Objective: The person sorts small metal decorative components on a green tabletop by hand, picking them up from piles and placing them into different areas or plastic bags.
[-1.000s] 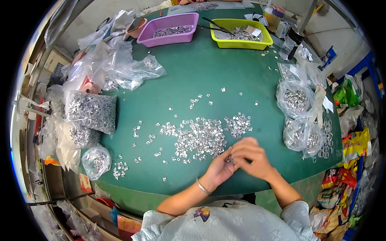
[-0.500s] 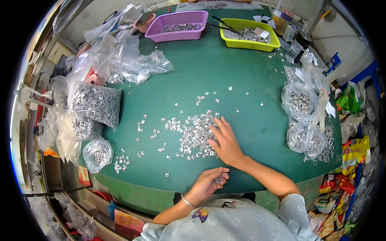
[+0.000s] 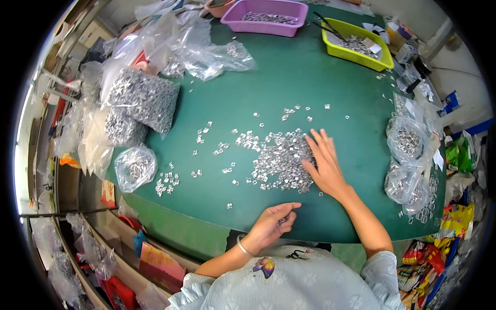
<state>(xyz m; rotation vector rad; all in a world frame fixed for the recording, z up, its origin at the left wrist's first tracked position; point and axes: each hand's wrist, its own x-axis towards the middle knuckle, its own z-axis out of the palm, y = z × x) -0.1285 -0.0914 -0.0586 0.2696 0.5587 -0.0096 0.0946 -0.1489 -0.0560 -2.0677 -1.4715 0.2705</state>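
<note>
A loose heap of small silver metal parts (image 3: pixel 281 157) lies in the middle of the green table (image 3: pixel 289 82). My right hand (image 3: pixel 323 163) rests flat on the heap's right side, fingers spread. My left hand (image 3: pixel 274 222) hovers at the table's near edge, fingers curled around a few of the small metal parts (image 3: pixel 283 220). A thin bracelet sits on the left wrist. Scattered single parts (image 3: pixel 168 181) lie to the left of the heap.
Clear plastic bags of metal parts (image 3: pixel 142 98) pile up along the left edge, and more bags (image 3: pixel 408 144) sit at the right. A purple tray (image 3: pixel 263 15) and a yellow tray (image 3: pixel 356 44) with parts stand at the far side.
One second ago both hands were together at the heap's near right. The left hand has since drawn back to the table edge, and the right hand has spread onto the heap.
</note>
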